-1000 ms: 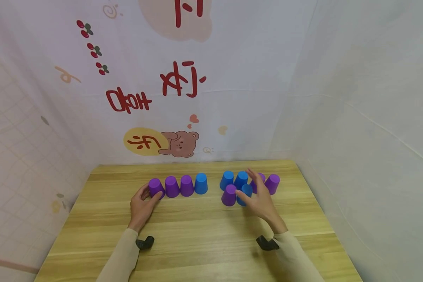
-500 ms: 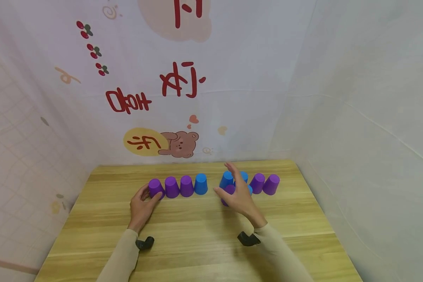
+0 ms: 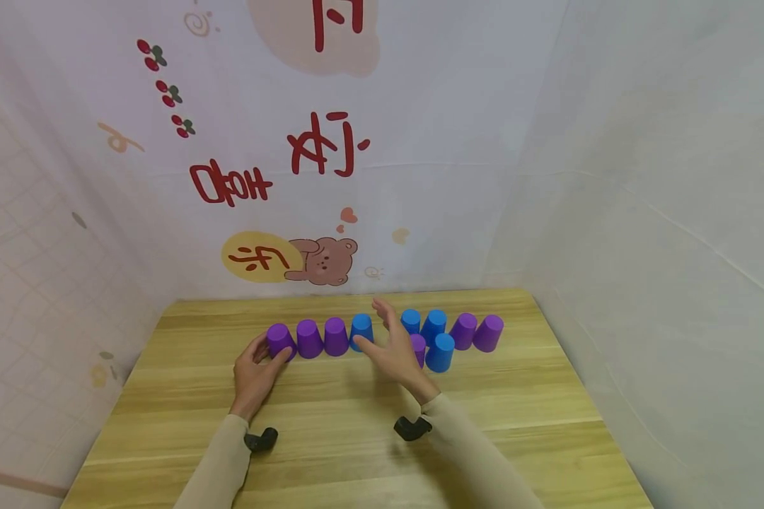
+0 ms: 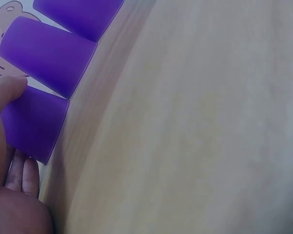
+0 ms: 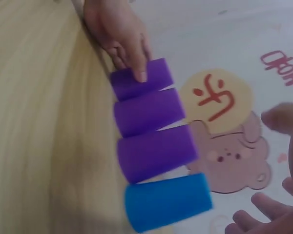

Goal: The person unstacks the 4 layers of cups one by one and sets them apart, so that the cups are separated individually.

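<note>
Head view: left grip (image 3: pixel 255 371) holds a purple cup (image 3: pixel 280 339); right grip (image 3: pixel 396 353) spreads wide near a blue cup (image 3: pixel 361 326); red characters (image 3: pixel 319 141) behind.

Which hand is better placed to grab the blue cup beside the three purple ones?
Probably the right hand: it's open, close to that blue cup, while the left hand holds the purple cup at the row's opposite end.

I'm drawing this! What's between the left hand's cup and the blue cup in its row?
Two purple cups, side by side, as the head view shows.
</note>
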Tool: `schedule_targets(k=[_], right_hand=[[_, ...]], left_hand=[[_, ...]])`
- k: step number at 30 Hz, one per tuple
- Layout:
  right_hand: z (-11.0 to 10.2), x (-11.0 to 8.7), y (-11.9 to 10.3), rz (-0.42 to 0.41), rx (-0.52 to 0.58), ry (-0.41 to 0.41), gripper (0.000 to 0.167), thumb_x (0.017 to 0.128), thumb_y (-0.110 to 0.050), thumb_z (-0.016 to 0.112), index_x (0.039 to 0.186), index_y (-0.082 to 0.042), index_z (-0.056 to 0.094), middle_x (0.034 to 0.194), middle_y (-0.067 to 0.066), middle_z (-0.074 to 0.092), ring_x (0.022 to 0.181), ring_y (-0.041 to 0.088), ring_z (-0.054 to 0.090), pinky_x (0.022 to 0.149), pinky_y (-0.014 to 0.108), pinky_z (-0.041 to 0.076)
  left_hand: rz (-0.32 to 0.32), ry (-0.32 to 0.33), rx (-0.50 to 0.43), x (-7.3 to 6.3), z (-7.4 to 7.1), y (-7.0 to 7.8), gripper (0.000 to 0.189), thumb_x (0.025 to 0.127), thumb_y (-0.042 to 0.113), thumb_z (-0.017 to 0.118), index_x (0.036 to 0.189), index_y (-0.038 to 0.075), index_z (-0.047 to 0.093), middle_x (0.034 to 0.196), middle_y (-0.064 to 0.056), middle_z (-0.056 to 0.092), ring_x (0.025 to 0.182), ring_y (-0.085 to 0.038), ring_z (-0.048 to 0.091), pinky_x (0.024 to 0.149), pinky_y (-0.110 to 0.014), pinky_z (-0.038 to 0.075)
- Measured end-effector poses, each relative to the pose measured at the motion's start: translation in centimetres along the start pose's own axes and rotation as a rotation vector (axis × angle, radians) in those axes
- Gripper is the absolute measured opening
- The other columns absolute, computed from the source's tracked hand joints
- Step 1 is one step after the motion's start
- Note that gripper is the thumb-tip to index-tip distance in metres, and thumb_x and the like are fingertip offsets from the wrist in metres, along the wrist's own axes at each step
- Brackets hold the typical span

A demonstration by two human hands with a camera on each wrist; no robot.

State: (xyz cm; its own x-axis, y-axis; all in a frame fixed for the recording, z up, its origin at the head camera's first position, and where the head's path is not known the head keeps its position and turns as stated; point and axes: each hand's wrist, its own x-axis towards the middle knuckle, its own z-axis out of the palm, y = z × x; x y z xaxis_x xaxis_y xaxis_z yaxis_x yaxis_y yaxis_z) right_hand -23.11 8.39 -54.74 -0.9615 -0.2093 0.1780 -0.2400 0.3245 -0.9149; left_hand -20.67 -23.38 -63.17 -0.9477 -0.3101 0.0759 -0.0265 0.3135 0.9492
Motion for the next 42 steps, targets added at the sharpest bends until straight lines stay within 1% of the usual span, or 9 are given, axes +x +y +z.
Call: schedule_targets(k=[2, 7, 10, 14, 18, 23, 28, 35, 42], right_hand=[[0.6, 0.3, 0.4, 0.023, -0.003, 0.010, 0.084, 0.104, -0.033, 0.083, 0.174, -0.024, 0.038, 0.179, 0.012, 0.047, 0.168, 0.038, 0.043, 0.139, 0.064, 0.039], [1.7, 1.2, 1.2, 0.024, -0.058, 0.042, 0.082, 0.103, -0.026, 0.083, 0.173, -0.017, 0.041, 0.176, 0.015, 0.049, 0.164, 0.042, 0.046, 0.134, 0.067, 0.044], [2.1, 1.7, 1.6, 0.025, -0.090, 0.051, 0.081, 0.103, -0.024, 0.083, 0.172, -0.012, 0.041, 0.175, 0.016, 0.050, 0.162, 0.042, 0.048, 0.132, 0.066, 0.047], [2.4, 1.9, 2.3, 0.049, -0.095, 0.052, 0.079, 0.104, -0.022, 0.082, 0.171, -0.011, 0.042, 0.175, 0.017, 0.050, 0.162, 0.043, 0.049, 0.132, 0.066, 0.047], [2.7, 1.9, 2.8, 0.077, -0.097, 0.058, 0.074, 0.105, -0.022, 0.081, 0.169, -0.013, 0.045, 0.172, 0.018, 0.053, 0.160, 0.044, 0.051, 0.131, 0.067, 0.048], [3.2, 2.3, 3.3, 0.084, -0.082, 0.073, 0.070, 0.107, -0.018, 0.079, 0.168, -0.009, 0.047, 0.169, 0.019, 0.057, 0.157, 0.043, 0.056, 0.130, 0.064, 0.050], [3.6, 2.7, 3.6, 0.052, -0.117, 0.102, 0.062, 0.106, -0.013, 0.078, 0.161, -0.002, 0.054, 0.159, 0.023, 0.065, 0.144, 0.045, 0.066, 0.121, 0.062, 0.059], [4.0, 2.8, 3.6, 0.109, -0.103, 0.124, 0.056, 0.107, -0.012, 0.078, 0.159, -0.004, 0.058, 0.158, 0.019, 0.067, 0.144, 0.041, 0.068, 0.122, 0.057, 0.060], [4.3, 3.1, 3.8, 0.092, -0.138, 0.159, 0.053, 0.104, -0.010, 0.081, 0.153, -0.003, 0.062, 0.152, 0.021, 0.071, 0.138, 0.042, 0.071, 0.116, 0.056, 0.064]], left_hand=[[-0.011, -0.013, -0.006, 0.0, -0.1, 0.1, 0.074, 0.101, 0.027, 0.089, 0.164, 0.004, 0.056, 0.161, -0.024, 0.065, 0.148, -0.040, 0.065, 0.121, -0.023, 0.055], [-0.034, -0.029, -0.021, 0.0, -0.1, 0.1, 0.077, 0.101, 0.030, 0.090, 0.165, 0.005, 0.055, 0.163, -0.024, 0.063, 0.150, -0.038, 0.064, 0.126, -0.030, 0.053], [-0.036, -0.023, -0.022, 0.0, -0.1, 0.1, 0.077, 0.100, 0.030, 0.090, 0.165, 0.005, 0.055, 0.163, -0.024, 0.063, 0.150, -0.039, 0.064, 0.123, -0.026, 0.054], [-0.044, -0.020, -0.016, 0.0, 0.0, -0.1, 0.077, 0.101, 0.032, 0.089, 0.165, 0.007, 0.055, 0.163, -0.023, 0.064, 0.150, -0.038, 0.064, 0.113, -0.006, 0.048], [-0.038, -0.023, -0.025, 0.0, 0.1, -0.4, 0.077, 0.100, 0.030, 0.090, 0.165, 0.007, 0.055, 0.163, -0.022, 0.064, 0.149, -0.036, 0.064, 0.106, 0.003, 0.043], [-0.016, -0.011, -0.026, 0.2, 0.1, -0.5, 0.076, 0.100, 0.029, 0.090, 0.164, 0.007, 0.057, 0.161, -0.022, 0.066, 0.147, -0.036, 0.065, 0.106, 0.002, 0.044], [-0.013, -0.010, -0.019, 0.3, 0.1, -0.5, 0.076, 0.100, 0.030, 0.090, 0.164, 0.008, 0.057, 0.161, -0.022, 0.066, 0.146, -0.036, 0.066, 0.107, 0.001, 0.044], [-0.035, -0.012, -0.021, 0.1, 0.2, -0.5, 0.077, 0.100, 0.030, 0.090, 0.165, 0.008, 0.056, 0.162, -0.021, 0.065, 0.146, -0.035, 0.066, 0.106, 0.002, 0.044], [-0.038, -0.010, -0.018, 0.3, 0.1, -0.3, 0.077, 0.100, 0.031, 0.091, 0.165, 0.007, 0.056, 0.162, -0.022, 0.065, 0.148, -0.037, 0.065, 0.106, 0.002, 0.043]])
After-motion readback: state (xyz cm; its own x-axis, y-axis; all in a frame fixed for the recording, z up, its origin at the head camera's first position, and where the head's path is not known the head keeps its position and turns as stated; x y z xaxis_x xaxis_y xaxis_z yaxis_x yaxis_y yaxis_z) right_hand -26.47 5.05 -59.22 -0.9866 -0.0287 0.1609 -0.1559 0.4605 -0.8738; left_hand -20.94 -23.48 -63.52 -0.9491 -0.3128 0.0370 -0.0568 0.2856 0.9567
